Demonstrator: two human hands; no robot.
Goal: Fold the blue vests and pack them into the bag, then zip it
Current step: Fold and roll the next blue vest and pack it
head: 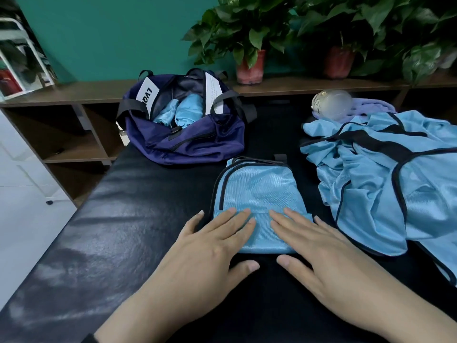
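A light blue vest with black trim [257, 189] lies partly folded in the middle of the black padded table [118, 219]. Its near edge is turned up into a band. My left hand [212, 246] and my right hand [311, 243] press flat on that band, fingers straight, side by side. A navy bag [193, 142] stands unzipped at the back left, with rolled blue vests [183, 112] inside. A loose pile of unfolded blue vests [385, 179] lies on the right of the table.
A clear rounded plastic object [331, 102] sits on lilac cloth behind the pile. Brown shelving [74, 134] runs along the green wall, with potted plants [249, 65] on top. The table's left edge drops to a white floor [27, 194].
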